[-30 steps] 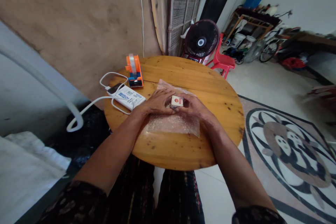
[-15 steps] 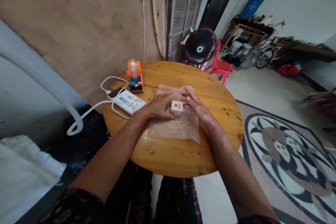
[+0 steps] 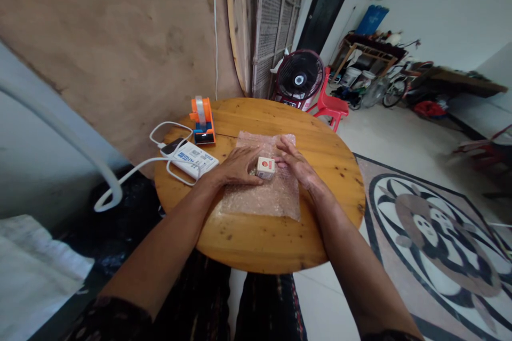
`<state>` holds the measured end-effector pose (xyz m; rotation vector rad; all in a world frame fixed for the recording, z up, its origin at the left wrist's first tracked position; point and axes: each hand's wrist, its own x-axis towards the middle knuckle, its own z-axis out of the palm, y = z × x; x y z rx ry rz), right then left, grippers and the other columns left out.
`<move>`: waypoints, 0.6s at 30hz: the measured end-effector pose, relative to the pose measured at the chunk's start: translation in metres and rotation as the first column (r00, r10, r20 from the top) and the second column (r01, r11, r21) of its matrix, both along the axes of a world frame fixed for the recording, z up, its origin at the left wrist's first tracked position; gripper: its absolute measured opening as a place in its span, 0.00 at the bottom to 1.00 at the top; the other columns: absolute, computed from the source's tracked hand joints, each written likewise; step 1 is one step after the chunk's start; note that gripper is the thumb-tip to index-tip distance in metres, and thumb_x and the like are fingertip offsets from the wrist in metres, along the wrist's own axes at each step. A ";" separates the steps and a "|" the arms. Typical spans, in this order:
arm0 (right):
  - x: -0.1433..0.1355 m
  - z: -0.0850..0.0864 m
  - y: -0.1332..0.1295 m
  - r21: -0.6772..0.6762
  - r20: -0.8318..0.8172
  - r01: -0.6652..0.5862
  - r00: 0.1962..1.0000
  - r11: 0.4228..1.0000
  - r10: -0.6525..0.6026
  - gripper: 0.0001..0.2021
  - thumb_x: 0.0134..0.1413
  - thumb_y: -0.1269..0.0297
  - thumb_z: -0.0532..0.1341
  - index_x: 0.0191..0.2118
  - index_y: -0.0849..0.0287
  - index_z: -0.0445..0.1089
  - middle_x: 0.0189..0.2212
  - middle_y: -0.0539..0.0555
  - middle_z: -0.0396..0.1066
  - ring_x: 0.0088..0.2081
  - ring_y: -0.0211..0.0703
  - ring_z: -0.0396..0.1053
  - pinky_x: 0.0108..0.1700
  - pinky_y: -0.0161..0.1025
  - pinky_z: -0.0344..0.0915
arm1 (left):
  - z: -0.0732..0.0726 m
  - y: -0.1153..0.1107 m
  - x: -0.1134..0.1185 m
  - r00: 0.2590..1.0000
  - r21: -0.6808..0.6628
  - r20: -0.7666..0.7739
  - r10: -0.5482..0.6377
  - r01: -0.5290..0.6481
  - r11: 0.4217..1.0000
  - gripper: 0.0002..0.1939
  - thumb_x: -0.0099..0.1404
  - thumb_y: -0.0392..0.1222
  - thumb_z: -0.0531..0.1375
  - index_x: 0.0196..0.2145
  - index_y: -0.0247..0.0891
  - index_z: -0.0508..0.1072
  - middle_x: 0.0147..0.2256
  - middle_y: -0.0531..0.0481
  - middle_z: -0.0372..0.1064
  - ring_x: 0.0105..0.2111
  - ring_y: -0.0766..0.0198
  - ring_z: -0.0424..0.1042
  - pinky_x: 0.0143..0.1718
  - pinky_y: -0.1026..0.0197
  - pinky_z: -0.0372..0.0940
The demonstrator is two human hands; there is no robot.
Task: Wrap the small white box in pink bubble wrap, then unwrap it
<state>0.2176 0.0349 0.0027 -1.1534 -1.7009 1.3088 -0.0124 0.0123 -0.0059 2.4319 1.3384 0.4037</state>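
Observation:
A small white box (image 3: 265, 168) with a red mark on top sits on a sheet of bubble wrap (image 3: 264, 205) spread over the round wooden table. To the box's left, my left hand (image 3: 240, 165) lies on the wrap with fingers stretched and thumb apart, near the box's lower edge; whether the thumb touches it I cannot tell. My right hand (image 3: 296, 164) rests on the wrap at the right, its fingers extended and pointing toward the far left, close to the box's right side. Neither hand is wrapped around the box.
An orange and blue tape dispenser (image 3: 203, 121) stands at the table's far left edge. Nearer is a white power bank (image 3: 197, 159) with a looping white cable (image 3: 132, 170). Beyond the wooden table (image 3: 256, 245) are a fan (image 3: 300, 79) and a red chair (image 3: 330, 101).
The whole view has shifted slightly, moving the scene a little left and down. Both hands and the box keep nearly the same places on the bubble wrap.

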 end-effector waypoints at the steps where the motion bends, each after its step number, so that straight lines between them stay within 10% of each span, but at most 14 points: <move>1: 0.000 -0.001 0.000 -0.003 -0.008 -0.003 1.000 1.000 0.003 0.33 0.60 0.54 0.56 0.69 0.45 0.47 0.67 0.56 0.52 0.51 0.45 0.71 0.56 0.47 0.66 | 0.000 0.000 0.000 1.000 0.001 -0.002 -0.003 0.003 1.000 0.55 0.53 0.64 0.63 0.69 0.35 0.45 0.68 0.35 0.44 0.68 0.41 0.45 0.66 0.43 0.44; 18: -0.007 0.004 -0.010 0.019 0.071 -0.272 0.960 0.962 0.270 0.28 0.40 0.60 0.72 0.50 0.55 0.69 0.46 0.53 0.73 0.47 0.46 0.71 0.55 0.48 0.65 | 0.005 -0.001 -0.003 0.999 -0.011 -0.001 -0.053 0.053 0.999 0.51 0.51 0.62 0.64 0.66 0.39 0.51 0.67 0.39 0.49 0.67 0.43 0.47 0.66 0.44 0.45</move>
